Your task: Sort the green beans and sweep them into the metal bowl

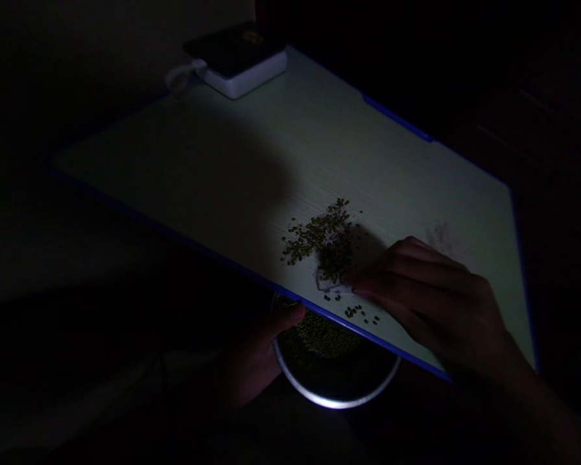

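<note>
The scene is very dark. A loose heap of small green beans [324,239] lies on a pale table [252,155] with a blue edge. My right hand [426,294] rests on the table just right of the heap, fingers pinching a small white scrap [332,284] against the beans. My left hand [256,358] holds a round metal bowl [336,397] by its rim, below the table's near edge. The bowl has green beans [326,336] in it. A few stray beans [361,314] lie close to the edge.
A white box with a dark top [239,61] and a white cord stands at the table's far corner. A faint dusty smudge [440,236] marks the table beyond my right hand. Everything around the table is in darkness.
</note>
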A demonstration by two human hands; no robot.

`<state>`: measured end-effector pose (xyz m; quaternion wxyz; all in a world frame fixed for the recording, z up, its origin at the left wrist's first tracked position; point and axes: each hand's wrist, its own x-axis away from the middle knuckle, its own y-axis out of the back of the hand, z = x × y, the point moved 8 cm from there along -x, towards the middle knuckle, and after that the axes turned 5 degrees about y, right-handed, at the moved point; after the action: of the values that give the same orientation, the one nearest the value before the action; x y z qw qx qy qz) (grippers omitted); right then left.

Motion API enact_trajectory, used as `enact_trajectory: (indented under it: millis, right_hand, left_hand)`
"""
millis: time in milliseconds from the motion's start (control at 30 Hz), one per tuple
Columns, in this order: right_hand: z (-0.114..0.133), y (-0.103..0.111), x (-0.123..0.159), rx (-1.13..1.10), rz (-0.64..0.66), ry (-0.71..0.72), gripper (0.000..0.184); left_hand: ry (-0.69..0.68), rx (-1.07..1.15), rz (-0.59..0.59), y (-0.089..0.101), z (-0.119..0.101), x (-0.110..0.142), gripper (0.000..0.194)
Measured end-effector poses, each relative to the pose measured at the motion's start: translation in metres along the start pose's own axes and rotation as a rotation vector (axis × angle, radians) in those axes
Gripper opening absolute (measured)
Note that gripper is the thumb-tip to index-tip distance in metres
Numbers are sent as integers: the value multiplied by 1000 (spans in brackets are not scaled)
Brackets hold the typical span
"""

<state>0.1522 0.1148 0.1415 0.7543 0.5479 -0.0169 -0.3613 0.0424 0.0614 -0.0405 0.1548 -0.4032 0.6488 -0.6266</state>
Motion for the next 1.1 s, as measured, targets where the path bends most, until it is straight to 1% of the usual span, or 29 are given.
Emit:
enact_trajectory:
  millis: [133, 200, 333, 433, 533, 633, 767, 933, 1033, 1100]
  right_hand:
    - [0, -6, 0, 15, 20, 19, 18]
    - [-1, -6, 0, 15, 23, 11, 18]
    - [1, 0, 1, 27, 8, -10, 17]
    - [3, 4, 2, 27, -1, -23, 21]
    - [4, 4, 3, 20, 6, -11, 21]
    - [2, 2, 4, 8, 13, -2, 20]
    - [2, 1, 6, 1, 2, 21, 19]
    - [1, 2, 6, -1, 2, -12, 21]
    - [1, 2, 5, -3, 3, -4, 19]
    - [1, 1, 5, -5, 5, 3, 21]
  left_hand:
    - [-2, -14, -18, 4, 1, 2, 23]
    - [3, -7, -18, 2, 1, 4, 24]
    - [-1, 0, -19, -2, -1, 5, 24]
    - [36, 2, -30, 0, 0, 5, 27]
    - [54, -10, -47, 2, 1, 6, 32]
    - [34, -8, -57, 2, -1, 6, 30]
    - [36, 1, -38, -1, -1, 5, 28]
    - [55, 3, -58, 0, 1, 6, 27]
    - [76, -7, -65, -2, 2, 6, 30]
    - [60, -8, -72, -4, 0, 7, 28]
